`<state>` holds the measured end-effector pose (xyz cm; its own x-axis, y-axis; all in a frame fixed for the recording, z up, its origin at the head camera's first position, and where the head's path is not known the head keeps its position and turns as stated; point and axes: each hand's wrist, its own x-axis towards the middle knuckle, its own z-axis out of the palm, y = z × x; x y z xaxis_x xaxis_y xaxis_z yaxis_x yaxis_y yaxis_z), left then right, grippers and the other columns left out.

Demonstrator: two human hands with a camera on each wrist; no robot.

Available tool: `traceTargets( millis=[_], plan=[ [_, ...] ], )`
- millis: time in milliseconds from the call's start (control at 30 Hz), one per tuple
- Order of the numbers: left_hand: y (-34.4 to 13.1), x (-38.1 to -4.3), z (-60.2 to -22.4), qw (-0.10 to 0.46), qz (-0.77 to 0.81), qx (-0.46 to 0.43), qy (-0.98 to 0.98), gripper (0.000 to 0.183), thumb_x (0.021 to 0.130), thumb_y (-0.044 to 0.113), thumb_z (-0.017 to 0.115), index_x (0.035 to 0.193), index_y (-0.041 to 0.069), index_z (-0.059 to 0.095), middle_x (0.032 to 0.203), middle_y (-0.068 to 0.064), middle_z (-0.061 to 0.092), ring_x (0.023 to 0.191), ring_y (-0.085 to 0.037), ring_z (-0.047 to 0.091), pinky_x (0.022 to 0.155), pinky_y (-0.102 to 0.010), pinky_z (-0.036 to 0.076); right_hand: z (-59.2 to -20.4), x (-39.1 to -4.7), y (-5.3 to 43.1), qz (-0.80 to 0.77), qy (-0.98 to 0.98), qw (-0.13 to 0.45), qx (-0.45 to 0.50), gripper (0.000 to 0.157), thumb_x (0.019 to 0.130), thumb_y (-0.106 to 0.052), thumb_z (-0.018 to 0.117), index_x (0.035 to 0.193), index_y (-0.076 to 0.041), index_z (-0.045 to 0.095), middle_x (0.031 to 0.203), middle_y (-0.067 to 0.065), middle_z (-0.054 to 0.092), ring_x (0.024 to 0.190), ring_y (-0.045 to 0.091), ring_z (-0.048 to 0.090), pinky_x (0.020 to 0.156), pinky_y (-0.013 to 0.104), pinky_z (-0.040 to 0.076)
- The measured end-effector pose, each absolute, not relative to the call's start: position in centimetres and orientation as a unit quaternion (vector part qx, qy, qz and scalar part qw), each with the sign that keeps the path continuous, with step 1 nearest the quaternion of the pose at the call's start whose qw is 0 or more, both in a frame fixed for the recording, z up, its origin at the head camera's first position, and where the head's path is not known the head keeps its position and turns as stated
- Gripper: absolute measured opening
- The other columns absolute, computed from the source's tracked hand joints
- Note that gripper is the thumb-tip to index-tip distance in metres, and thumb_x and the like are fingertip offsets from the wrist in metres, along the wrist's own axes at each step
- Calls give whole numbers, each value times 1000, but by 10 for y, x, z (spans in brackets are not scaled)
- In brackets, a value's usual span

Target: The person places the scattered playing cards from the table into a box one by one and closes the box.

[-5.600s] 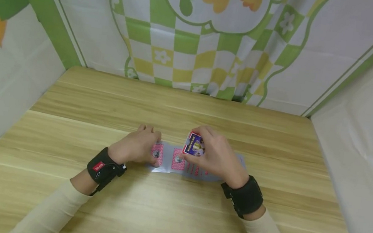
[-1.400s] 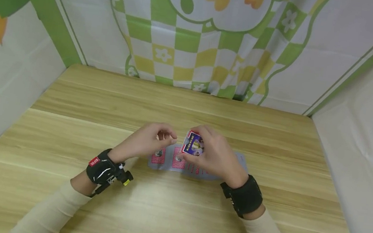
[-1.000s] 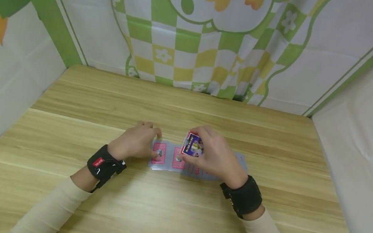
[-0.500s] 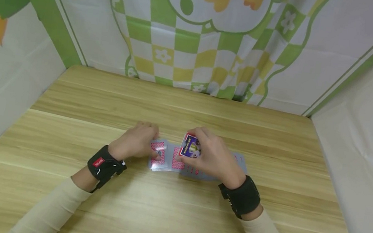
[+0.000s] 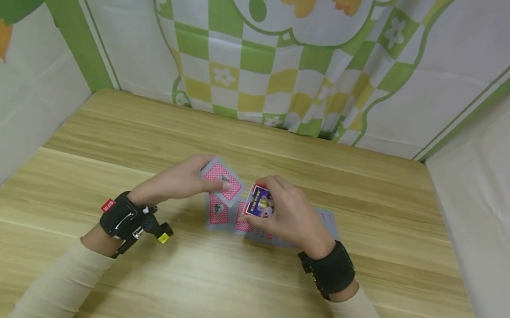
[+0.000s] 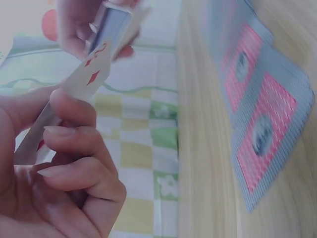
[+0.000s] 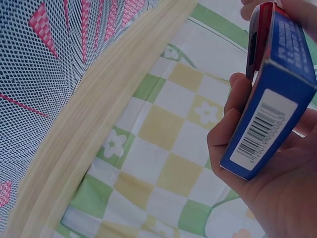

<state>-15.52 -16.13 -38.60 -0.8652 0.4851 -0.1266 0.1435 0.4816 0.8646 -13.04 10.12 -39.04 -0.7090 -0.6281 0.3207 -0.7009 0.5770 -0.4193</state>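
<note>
My left hand [image 5: 181,176] holds a playing card [image 5: 224,179] between thumb and fingers, its red patterned back up in the head view. In the left wrist view the underside shows red diamond pips. The card is raised and tilted, its right corner close to the mouth of the card box [image 5: 260,202]. My right hand [image 5: 293,214] grips that box, blue with a red edge, around its sides. A barcode side of the box shows in the right wrist view. Under both hands a row of overlapping cards [image 5: 218,215] lies face down, partly hidden by the right hand.
The cards rest on a wood-grain table [image 5: 239,289]. Behind it hangs a green, yellow and white checked cloth [image 5: 265,75], with white walls at both sides. A black wrist strap with a small camera [image 5: 162,232] sits on the left wrist.
My left hand has picked a card from the left end of the row and brought it up and right toward the box. The box has shifted slightly left and down since a second ago.
</note>
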Motion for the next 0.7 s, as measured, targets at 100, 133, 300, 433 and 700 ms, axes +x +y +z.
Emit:
traceTargets(
  millis=[100,133,300,433,700],
  plan=[
    [-161,-153,-381,182,495,176,831,32,87,40,66,107,17,58,94,-3,68,86,-20,60,79,-46,47,-391,-130,101,270,-884,67,374,67,71,-50,76,118,-8,54,97,0,55,70,8,51,53,26,49],
    [-161,-152,-380,184,498,177,829,33,87,41,66,107,17,59,94,-4,67,86,-20,60,79,-47,47,-391,-130,101,272,-884,67,374,67,71,-50,76,117,-8,54,96,0,55,70,8,51,52,25,49],
    [-159,-149,-378,191,506,188,820,32,86,41,67,106,17,60,93,-4,67,86,-20,60,79,-47,47,-391,-130,100,273,-882,71,377,66,71,-50,77,117,-9,54,96,0,55,69,7,50,51,24,49],
    [-153,-147,-382,184,505,188,822,29,87,41,66,104,18,60,92,-5,66,85,-23,58,78,-46,47,-392,-129,99,276,-880,78,380,67,69,-51,78,116,-9,54,94,-1,55,68,6,49,51,24,48],
    [-133,-143,-394,145,539,183,810,24,91,41,60,106,21,59,97,-3,64,87,-26,60,78,-50,49,-393,-130,101,287,-880,82,371,67,71,-52,75,116,-8,52,92,-2,55,65,6,50,47,22,47]
  ],
)
